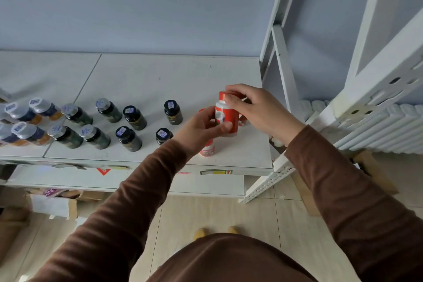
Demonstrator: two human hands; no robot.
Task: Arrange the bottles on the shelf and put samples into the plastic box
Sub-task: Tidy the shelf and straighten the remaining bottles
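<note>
Hovering above the shelf [146, 80], the red bottle [226, 117] is gripped by left hand [201, 129] at its body, right hand [254, 107] pinching its cap; light, rigid, slick plastic is judged.

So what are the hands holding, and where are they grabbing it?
Both hold one red and white plastic bottle: the left hand grips its lower body, the right hand has fingers on its red cap.

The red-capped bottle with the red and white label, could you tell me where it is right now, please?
In the head view, the red-capped bottle is held above the shelf's right end, between the left hand on its body and the right hand at its cap.
</note>
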